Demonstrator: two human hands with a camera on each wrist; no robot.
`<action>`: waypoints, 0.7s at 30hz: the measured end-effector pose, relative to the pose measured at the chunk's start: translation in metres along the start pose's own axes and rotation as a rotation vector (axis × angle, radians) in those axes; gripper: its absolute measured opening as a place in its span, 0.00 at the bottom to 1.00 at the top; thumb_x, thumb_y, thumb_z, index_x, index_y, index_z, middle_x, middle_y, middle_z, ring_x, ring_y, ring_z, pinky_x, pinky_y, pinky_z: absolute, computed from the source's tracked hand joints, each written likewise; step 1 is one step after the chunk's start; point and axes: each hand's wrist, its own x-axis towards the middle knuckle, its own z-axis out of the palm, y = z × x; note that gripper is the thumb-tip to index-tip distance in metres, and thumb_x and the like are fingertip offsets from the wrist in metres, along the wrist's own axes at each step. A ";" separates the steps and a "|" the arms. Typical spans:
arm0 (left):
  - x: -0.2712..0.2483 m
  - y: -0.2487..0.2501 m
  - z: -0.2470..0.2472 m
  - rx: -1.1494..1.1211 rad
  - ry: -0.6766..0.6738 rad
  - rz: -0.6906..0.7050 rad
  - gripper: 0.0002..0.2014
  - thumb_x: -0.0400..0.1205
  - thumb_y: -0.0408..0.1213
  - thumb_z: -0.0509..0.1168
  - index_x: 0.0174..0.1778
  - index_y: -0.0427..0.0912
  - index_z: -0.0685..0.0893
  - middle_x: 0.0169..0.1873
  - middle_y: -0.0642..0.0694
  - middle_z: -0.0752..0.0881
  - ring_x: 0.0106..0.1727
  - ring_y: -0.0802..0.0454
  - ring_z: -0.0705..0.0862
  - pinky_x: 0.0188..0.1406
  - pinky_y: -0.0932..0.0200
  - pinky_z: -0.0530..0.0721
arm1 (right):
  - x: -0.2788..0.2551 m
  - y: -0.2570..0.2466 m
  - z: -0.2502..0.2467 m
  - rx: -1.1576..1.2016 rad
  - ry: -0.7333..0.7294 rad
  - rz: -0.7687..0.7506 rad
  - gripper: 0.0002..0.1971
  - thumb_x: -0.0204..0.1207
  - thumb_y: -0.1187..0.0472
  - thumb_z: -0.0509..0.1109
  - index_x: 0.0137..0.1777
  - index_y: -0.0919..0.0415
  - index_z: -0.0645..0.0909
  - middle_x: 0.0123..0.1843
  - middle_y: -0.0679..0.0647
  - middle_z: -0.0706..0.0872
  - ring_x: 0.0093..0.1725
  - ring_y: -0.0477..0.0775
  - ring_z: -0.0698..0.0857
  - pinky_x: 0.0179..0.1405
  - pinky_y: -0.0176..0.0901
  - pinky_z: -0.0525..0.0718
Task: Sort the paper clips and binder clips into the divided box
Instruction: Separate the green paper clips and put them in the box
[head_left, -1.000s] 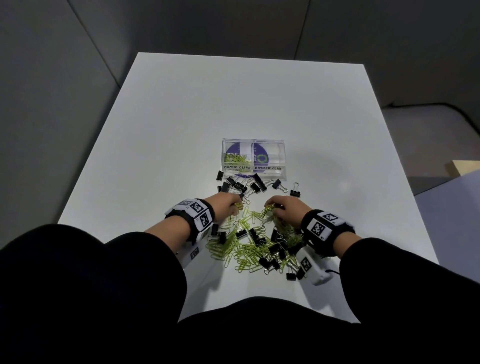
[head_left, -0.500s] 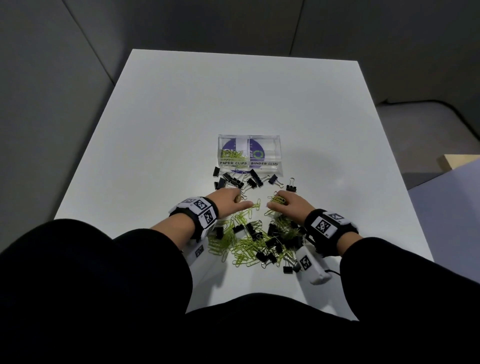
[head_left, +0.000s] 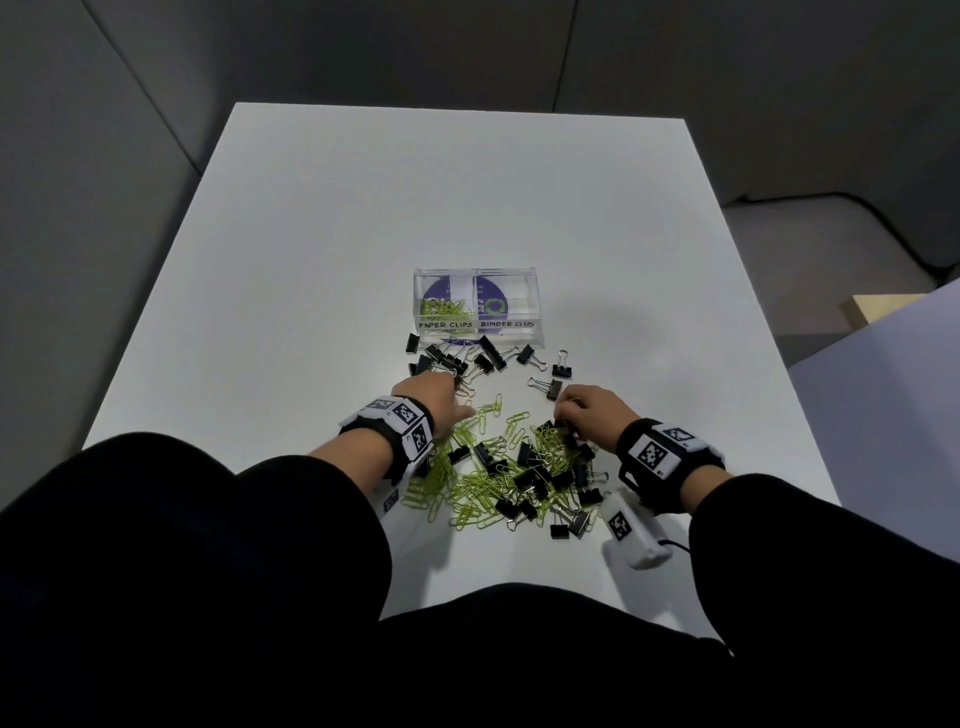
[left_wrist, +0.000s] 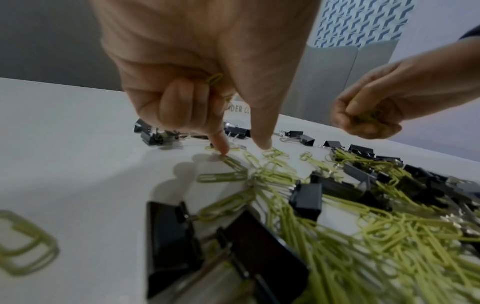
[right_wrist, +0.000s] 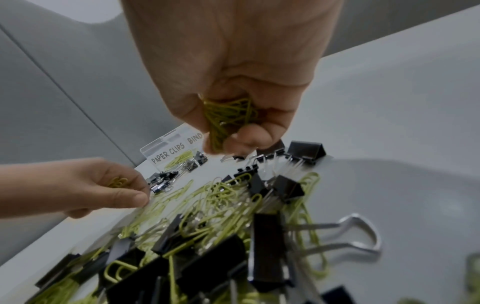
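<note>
The clear plastic divided box (head_left: 475, 306) sits around the middle of the white table (head_left: 311, 234), a bit toward the near edge, with handwritten labels PAPER CLIPS on its left half and BINDER CLIPS on its right. So far only a small heap of yellow-green wire paper clips (head_left: 442, 308) is in the left compartment — the binder side looks empty from the head view, though reflections make it hard to be sure.

Honestly this looks like early days. A row of black binder clips with silver handles (head_left: 470, 358) lies on the table just in front of the box, not in it, and the big mixed pile of clips (head_left: 511, 475) is spread near the table's front edge between the wrists.

The left hand (left_wrist: 197, 82) has a few paper clips tucked under its curled fingers, while index finger and thumb reach down to the far edge of the pile, touching another paper clip. The right hand (right_wrist: 233, 86) is clenched around a decent bunch of paper clips, hovering over the pile's right side.

My guess — both handfuls go to the left compartment next, and all the binder clips remain to be done.
</note>
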 end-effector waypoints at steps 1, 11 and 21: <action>0.000 0.002 0.001 0.007 0.005 -0.020 0.23 0.80 0.54 0.63 0.25 0.43 0.71 0.25 0.49 0.76 0.33 0.49 0.79 0.37 0.56 0.79 | 0.000 0.001 -0.001 -0.059 0.018 0.005 0.13 0.81 0.60 0.58 0.34 0.59 0.74 0.30 0.49 0.76 0.32 0.52 0.76 0.29 0.38 0.71; 0.007 0.030 0.010 -0.031 0.024 -0.029 0.26 0.76 0.61 0.63 0.24 0.43 0.69 0.21 0.50 0.72 0.25 0.52 0.73 0.27 0.62 0.70 | -0.007 0.003 0.006 -0.303 -0.032 0.058 0.18 0.85 0.54 0.54 0.57 0.67 0.78 0.55 0.64 0.86 0.55 0.63 0.84 0.55 0.51 0.79; 0.010 0.052 0.013 -0.058 0.032 -0.027 0.19 0.81 0.46 0.62 0.63 0.39 0.76 0.58 0.43 0.84 0.59 0.44 0.82 0.52 0.53 0.79 | -0.009 0.001 0.017 -0.511 -0.053 0.053 0.24 0.75 0.42 0.66 0.59 0.62 0.74 0.56 0.58 0.84 0.54 0.59 0.83 0.48 0.49 0.80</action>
